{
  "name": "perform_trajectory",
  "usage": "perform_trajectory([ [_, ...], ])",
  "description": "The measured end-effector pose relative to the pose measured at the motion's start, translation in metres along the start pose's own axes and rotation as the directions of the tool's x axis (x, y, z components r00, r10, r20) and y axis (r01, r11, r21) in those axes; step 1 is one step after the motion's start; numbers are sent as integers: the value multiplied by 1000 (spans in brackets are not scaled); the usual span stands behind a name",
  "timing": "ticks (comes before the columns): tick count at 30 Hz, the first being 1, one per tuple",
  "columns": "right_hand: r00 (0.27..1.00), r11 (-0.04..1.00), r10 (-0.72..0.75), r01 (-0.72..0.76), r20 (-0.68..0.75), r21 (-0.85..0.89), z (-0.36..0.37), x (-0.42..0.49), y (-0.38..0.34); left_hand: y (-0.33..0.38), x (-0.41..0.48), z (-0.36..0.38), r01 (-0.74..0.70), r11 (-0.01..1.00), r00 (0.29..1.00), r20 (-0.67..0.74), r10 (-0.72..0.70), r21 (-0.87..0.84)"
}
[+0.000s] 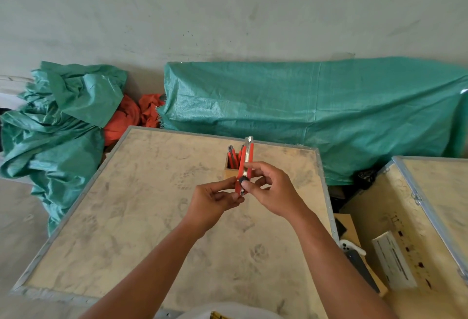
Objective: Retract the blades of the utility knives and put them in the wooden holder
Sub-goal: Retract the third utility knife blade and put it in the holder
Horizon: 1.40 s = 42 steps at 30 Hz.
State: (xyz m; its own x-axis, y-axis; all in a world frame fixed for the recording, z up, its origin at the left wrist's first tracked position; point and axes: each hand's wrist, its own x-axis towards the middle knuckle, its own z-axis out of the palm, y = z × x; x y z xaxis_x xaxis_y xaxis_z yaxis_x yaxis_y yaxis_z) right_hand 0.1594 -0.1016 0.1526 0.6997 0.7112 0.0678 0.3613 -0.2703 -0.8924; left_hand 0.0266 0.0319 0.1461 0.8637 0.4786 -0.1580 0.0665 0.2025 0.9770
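Note:
I hold a red utility knife point(247, 159) upright above the crate top, its metal blade tip sticking out at the top. My left hand point(215, 199) pinches its lower end. My right hand point(269, 189) grips the body, the thumb resting on the black slider knob point(243, 180). Just behind the knife stands the small wooden holder point(231, 170), with two red knives point(233, 158) standing in it. My fingers and the held knife partly hide the holder.
The work surface is a dusty plywood crate top point(141, 217) with metal edging. A second crate point(430, 217) stands to the right, with dark items in the gap between. Green tarps point(329, 106) and orange cloth point(126, 118) lie behind.

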Motion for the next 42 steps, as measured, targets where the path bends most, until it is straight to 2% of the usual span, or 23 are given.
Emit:
perform_trajectory([
  [2, 1000, 1000, -24, 24, 1, -11, -2, 1, -1, 1, 2, -2, -8, 1000, 1000, 16, 8, 13],
  [7, 994, 999, -9, 6, -113, -32, 3, 4, -2, 0, 9, 0, -16, 1000, 1000, 13, 16, 9],
  [13, 999, 999, -13, 11, -44, -36, -8, 3, 4, -5, 14, 4, -11, 1000, 1000, 26, 10, 29],
  [18, 987, 998, 11, -21, -163, -63, -4, 6, 8, -11, 18, 9, -14, 999, 999, 42, 12, 48],
  [22, 993, 999, 47, -44, -107, 25, -10, 14, 15, -17, 25, 9, 12, 998, 999, 30, -13, 61],
  [26, 987, 996, 83, -77, -137, 48, -17, 35, 30, -22, 37, 7, 34, 995, 999, 8, -35, 91],
  [38, 976, 999, 41, -41, -213, 5, -23, 132, 55, -23, 141, -3, 68, 955, 997, -64, -52, 290],
  [42, 957, 997, 1, -24, -289, -78, -3, 163, 76, -39, 178, -17, 97, 879, 986, -163, -22, 468],
])
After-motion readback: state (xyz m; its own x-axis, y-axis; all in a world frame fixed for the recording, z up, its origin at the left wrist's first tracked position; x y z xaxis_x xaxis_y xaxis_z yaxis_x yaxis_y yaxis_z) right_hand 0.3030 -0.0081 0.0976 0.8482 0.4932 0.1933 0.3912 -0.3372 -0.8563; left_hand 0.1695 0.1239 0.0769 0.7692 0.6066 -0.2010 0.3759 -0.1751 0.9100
